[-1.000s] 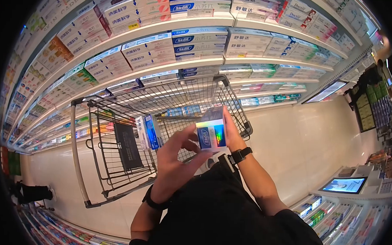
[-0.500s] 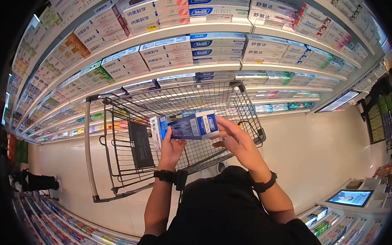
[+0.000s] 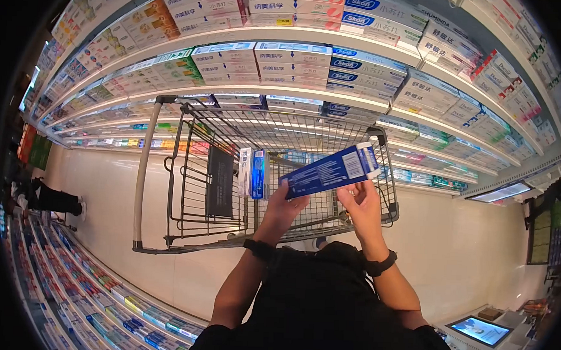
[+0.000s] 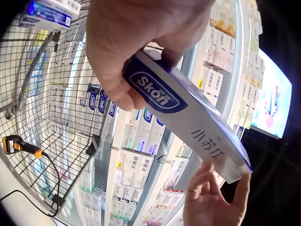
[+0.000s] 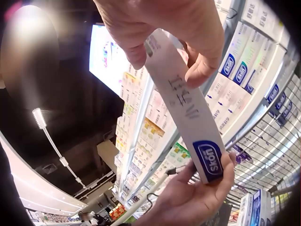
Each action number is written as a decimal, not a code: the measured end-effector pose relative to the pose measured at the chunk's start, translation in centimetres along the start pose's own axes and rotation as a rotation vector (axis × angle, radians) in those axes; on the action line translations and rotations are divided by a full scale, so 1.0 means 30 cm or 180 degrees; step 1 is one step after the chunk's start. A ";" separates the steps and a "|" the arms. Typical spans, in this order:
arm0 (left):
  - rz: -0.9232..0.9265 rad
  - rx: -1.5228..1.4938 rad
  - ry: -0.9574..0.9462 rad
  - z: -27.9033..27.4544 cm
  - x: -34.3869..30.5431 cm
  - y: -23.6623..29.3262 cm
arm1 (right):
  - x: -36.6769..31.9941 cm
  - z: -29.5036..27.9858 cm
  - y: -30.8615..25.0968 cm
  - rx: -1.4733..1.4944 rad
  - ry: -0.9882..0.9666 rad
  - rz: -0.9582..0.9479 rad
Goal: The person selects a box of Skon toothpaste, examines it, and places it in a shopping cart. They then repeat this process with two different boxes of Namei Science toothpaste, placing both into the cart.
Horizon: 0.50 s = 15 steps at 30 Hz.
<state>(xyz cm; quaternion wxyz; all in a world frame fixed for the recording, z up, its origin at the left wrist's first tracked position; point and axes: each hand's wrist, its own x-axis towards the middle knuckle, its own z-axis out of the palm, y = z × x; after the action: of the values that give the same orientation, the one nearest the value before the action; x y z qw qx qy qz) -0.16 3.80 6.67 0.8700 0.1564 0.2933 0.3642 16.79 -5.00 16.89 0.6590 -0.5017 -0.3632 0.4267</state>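
Note:
A long blue-and-white Skon toothpaste box (image 3: pixel 331 172) is held over the shopping cart, its printed blue side facing up in the head view and its right end raised. My left hand (image 3: pixel 283 212) grips the left end, where the left wrist view shows the blue logo. The right hand (image 3: pixel 363 210) pinches the far end between thumb and fingers, as the right wrist view (image 5: pixel 174 28) shows. Left of the held box, a blue carton (image 3: pixel 259 174) and a white carton (image 3: pixel 245 173) stand side by side in the cart.
The wire shopping cart (image 3: pixel 388 136) stands in front of my body, with its handle (image 3: pixel 144 181) to the left. Behind it, shelves (image 3: pixel 365 98) hold stacked toothpaste boxes. More shelves line the lower left. A person's dark-clothed legs (image 3: pixel 60 200) show at the far left.
The toothpaste box has gone from end-on between both hands to lengthwise, its blue side turned up. The right hand, loose beside the box half a second ago, now pinches its end.

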 end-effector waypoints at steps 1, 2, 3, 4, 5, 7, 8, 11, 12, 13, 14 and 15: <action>0.0022 0.0151 0.0045 0.007 -0.009 -0.001 | 0.017 0.005 0.033 0.0008 0.0203 0.0047; 0.0041 0.0301 0.0094 0.020 -0.020 0.003 | 0.038 -0.002 0.069 -0.0046 0.0238 0.0221; -0.0013 0.0509 0.0287 0.055 -0.044 0.018 | 0.059 -0.016 0.107 -0.0108 0.0276 0.0401; 0.0038 0.0653 0.0310 0.041 -0.041 0.012 | 0.082 -0.026 0.139 -0.0175 0.0316 0.0573; 0.0088 0.0800 0.0330 0.021 -0.044 0.000 | 0.103 -0.025 0.166 -0.0236 0.0299 0.0716; 0.0044 0.1209 0.0553 -0.022 -0.061 -0.008 | 0.156 -0.040 0.247 -0.0244 0.0161 0.1159; 0.0136 0.1823 0.0648 -0.059 -0.066 -0.004 | 0.192 -0.047 0.289 -0.0249 0.0094 0.1368; 0.0611 0.3586 0.1031 -0.170 -0.091 -0.005 | 0.305 -0.015 0.384 -0.0519 -0.0506 0.1792; 0.0927 0.4126 0.1204 -0.192 -0.107 -0.003 | 0.345 0.004 0.422 -0.0611 -0.0706 0.1915; 0.1228 0.4686 0.1374 -0.213 -0.121 -0.001 | 0.387 0.013 0.505 -0.0749 -0.0944 0.2025; 0.1338 0.4987 0.1409 -0.230 -0.135 0.003 | 0.423 0.023 0.586 -0.0740 -0.1121 0.2046; 0.1440 0.5297 0.1427 -0.246 -0.146 0.009 | 0.462 0.047 0.647 -0.0722 -0.1287 0.2064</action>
<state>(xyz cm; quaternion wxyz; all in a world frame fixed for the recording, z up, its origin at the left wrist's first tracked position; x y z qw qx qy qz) -7.39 1.24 2.79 0.3041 0.7169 0.5882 0.2182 16.82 10.91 -0.94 0.3457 -0.5658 -0.3532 0.6600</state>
